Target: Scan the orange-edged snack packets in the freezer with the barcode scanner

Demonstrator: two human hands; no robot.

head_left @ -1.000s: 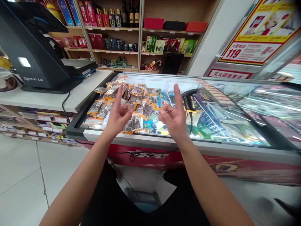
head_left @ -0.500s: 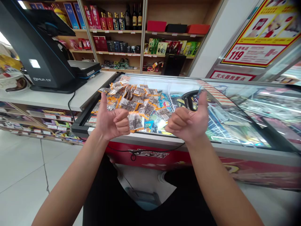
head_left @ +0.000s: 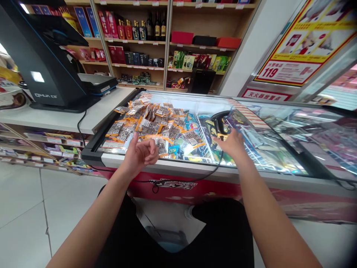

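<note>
A heap of small orange-edged snack packets (head_left: 152, 124) lies on the glass lid of a chest freezer (head_left: 195, 167). My left hand (head_left: 139, 154) hovers at the freezer's near edge, fingers curled in loosely, holding nothing, just in front of the packets. My right hand (head_left: 231, 143) stretches forward over the glass with its fingers apart, right by a black handheld barcode scanner (head_left: 219, 121) that rests on the lid. The scanner's black cable (head_left: 195, 178) hangs down the freezer's front.
A white counter (head_left: 64, 117) on the left carries a black cash register (head_left: 41, 63). Wooden shelves (head_left: 167, 41) of bottles and boxes stand behind. A red-and-yellow poster (head_left: 304, 44) hangs at the right. Pale floor tiles (head_left: 25, 216) lie to the left.
Both hands dropped their thumbs-up fists. My right hand opened and reached forward to the scanner; my left hand lowered and loosened near the packets.
</note>
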